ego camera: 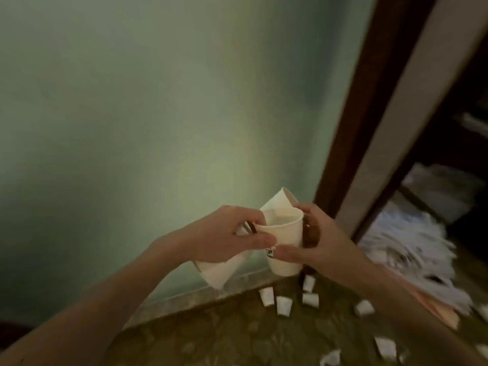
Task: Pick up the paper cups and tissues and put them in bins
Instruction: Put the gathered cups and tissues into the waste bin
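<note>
In the head view, my left hand (227, 233) gripped a flattened white paper cup (216, 270) and pinched the rim of an upright white paper cup (284, 241), which my right hand (317, 244) clasped, probably to nest them for carrying, above small white cups (284, 305) scattered on the patterned brown floor (211, 339).

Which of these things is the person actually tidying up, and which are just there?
Part of the job:
upright cup, held between left hand and right hand
tilted cup in left hand
floor cups

Just there:
green wall
door frame
blurred white heap, unclear what
</note>
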